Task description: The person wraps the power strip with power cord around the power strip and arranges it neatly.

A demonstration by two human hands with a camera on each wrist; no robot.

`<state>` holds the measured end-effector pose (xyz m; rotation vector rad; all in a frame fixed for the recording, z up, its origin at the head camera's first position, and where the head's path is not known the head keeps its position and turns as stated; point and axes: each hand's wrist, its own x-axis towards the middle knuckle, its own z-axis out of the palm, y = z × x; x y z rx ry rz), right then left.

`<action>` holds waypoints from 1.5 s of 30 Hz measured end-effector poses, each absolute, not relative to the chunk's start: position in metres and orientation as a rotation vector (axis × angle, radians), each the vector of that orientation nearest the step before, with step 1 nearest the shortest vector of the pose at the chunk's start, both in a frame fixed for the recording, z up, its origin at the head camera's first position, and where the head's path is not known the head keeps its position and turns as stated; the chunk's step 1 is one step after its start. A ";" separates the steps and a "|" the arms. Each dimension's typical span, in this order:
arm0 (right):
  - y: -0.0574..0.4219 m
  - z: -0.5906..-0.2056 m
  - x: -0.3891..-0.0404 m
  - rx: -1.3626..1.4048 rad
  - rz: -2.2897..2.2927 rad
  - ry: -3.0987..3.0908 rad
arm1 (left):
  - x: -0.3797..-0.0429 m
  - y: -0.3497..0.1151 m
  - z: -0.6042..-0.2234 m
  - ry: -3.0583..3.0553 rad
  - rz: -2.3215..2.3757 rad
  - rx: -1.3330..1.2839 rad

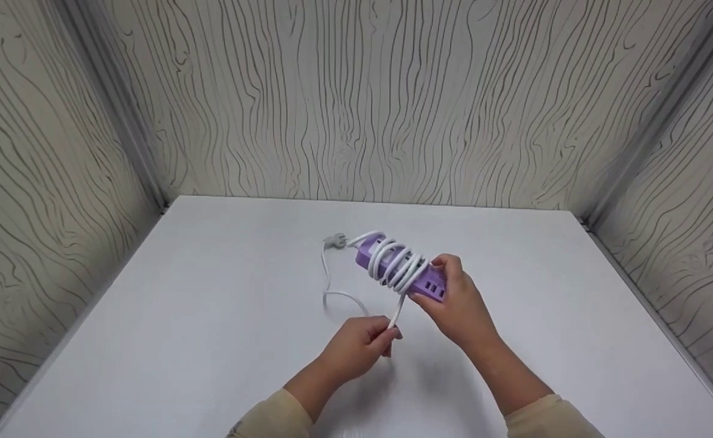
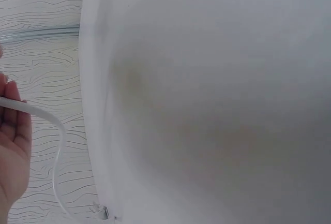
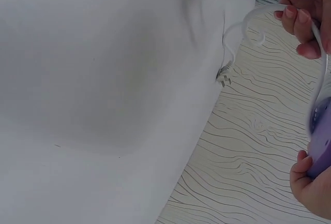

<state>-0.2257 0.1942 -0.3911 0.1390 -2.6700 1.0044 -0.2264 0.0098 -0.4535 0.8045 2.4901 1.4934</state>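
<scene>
A purple power strip (image 1: 434, 285) with several USB ports at its near end is tilted above the table in the head view. My right hand (image 1: 463, 304) grips that near end, thumb below and fingers over the top. Several turns of white cord (image 1: 400, 266) wrap its middle. Below it, my left hand (image 1: 359, 347) pinches the cord where it runs down from the last turn. From there the loose length curves left and back to a pale plug (image 1: 335, 241) lying near the strip's far end. The right wrist view shows the plug's prongs (image 3: 225, 80).
The white table (image 1: 210, 292) lies under both hands. Wood-grain patterned panels (image 1: 356, 97) rise behind it and at both sides, with grey metal posts (image 1: 119, 103) at the corners.
</scene>
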 end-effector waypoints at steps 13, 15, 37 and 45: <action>0.193 -0.393 -0.225 0.060 0.818 -2.659 | -0.225 -0.002 -0.454 2.301 1.609 0.900; 0.192 -0.393 -0.225 0.047 0.798 -2.666 | -0.224 -0.003 -0.453 2.297 1.611 0.910; 0.201 -0.397 -0.225 0.098 0.624 -2.784 | -0.230 -0.017 -0.432 2.497 1.400 1.289; 0.199 -0.398 -0.224 0.155 0.627 -2.796 | -0.228 -0.010 -0.421 2.622 1.236 1.539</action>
